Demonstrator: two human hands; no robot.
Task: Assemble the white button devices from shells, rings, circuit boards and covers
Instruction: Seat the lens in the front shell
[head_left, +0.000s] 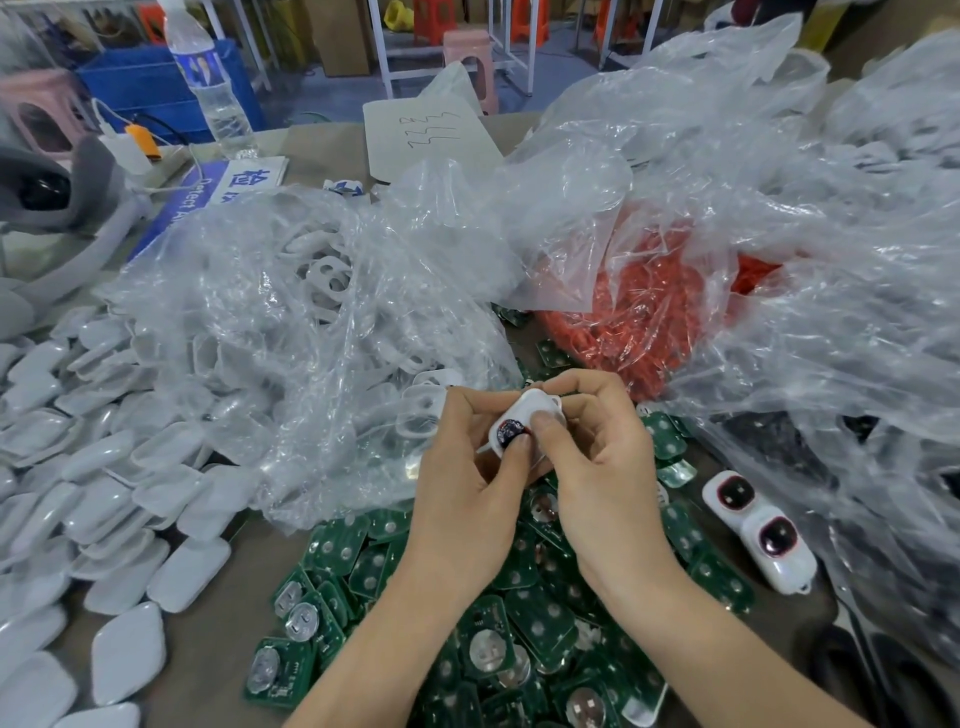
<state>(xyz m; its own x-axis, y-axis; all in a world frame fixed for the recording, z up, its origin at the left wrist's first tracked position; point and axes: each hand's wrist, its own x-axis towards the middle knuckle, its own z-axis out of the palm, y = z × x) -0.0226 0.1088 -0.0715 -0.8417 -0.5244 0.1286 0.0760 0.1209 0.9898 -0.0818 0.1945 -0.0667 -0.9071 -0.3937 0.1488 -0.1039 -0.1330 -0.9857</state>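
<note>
Both my hands hold one white shell (535, 413) above the table's middle. My left hand (467, 467) grips it from the left, thumb at a dark round button with a red ring (511, 432) in the shell's opening. My right hand (592, 452) pinches the shell from the right, thumb on its top face. Green circuit boards (519, 623) lie heaped under my wrists. White covers (104, 493) are spread over the left of the table. Two shells fitted with red-ringed dark buttons (758, 530) lie at the right.
A clear bag of white shells (311, 312) sits behind my hands, and a bag of red rings (649, 312) to its right. More crumpled plastic bags (831, 260) fill the right side. A water bottle (208, 78), a blue sign (218, 182) and a paper sheet (426, 135) stand farther back.
</note>
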